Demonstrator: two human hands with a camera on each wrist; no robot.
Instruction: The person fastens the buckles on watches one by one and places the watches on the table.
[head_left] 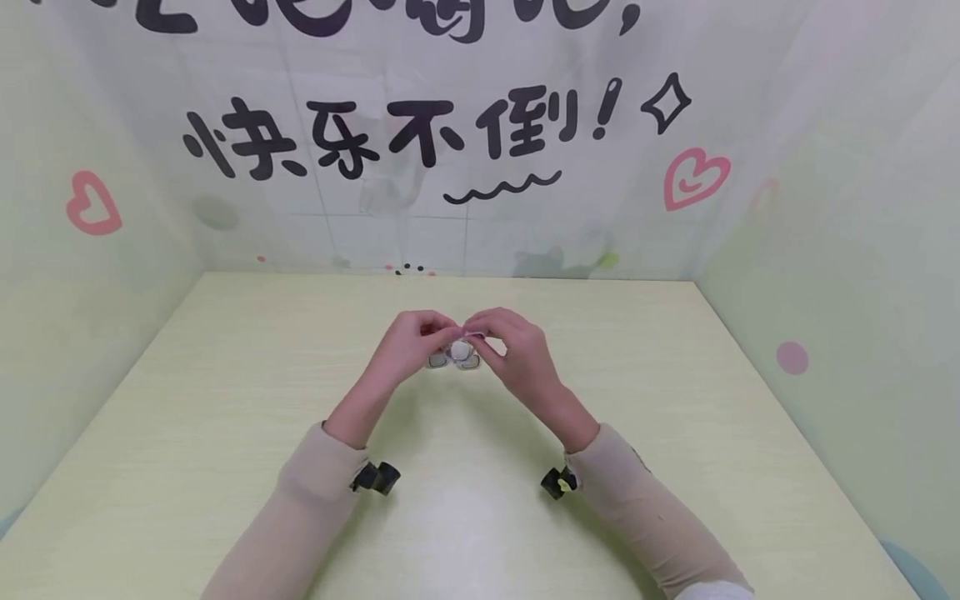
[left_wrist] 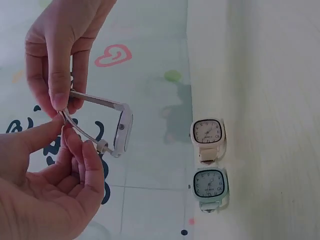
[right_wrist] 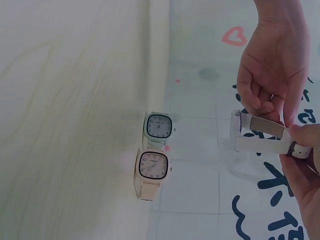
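Note:
Between my two hands is a white wristwatch [left_wrist: 124,131], its strap bent into a loop and its case hanging away from the fingers. My left hand [head_left: 407,346] pinches the strap between thumb and fingers. Thumb and fingers of my right hand [head_left: 521,350] grip the strap too, right beside the left fingertips. The right wrist view shows the white strap [right_wrist: 265,145] and a dark buckle [right_wrist: 291,149] by the right thumb. Below the held watch, a pale green watch [left_wrist: 210,184] and a cream-pink watch [left_wrist: 208,132] stand side by side on the table, dials showing.
The pale wood table [head_left: 225,375] runs to a back wall hung with a printed curtain [head_left: 420,233]. Curtained side walls [head_left: 825,292] flank it. Small dark cameras [head_left: 377,477] sit at both sleeve cuffs.

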